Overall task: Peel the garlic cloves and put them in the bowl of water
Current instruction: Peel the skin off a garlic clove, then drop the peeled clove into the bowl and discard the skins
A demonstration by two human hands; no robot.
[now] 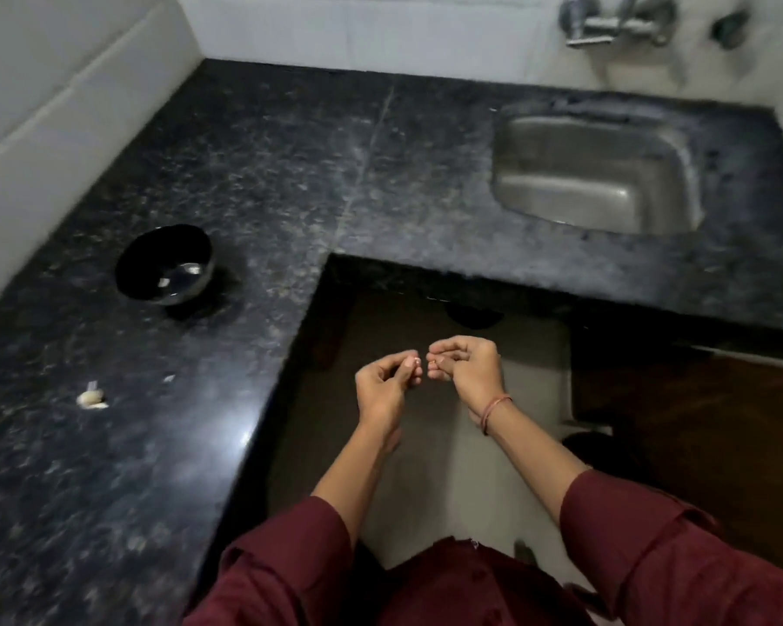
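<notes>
In the lower middle of the frame, over the floor beside the counter's edge, the left hand (387, 384) curls its fingers and pinches a small pale piece (411, 361). The right hand (466, 368) is curled too, fingertips almost meeting the left's; what it holds cannot be told. At left, garlic cloves (92, 398) lie on the dark counter (267, 173). Farther up sits the black bowl (163, 264) with water. The steel sink (597, 173) is at upper right.
</notes>
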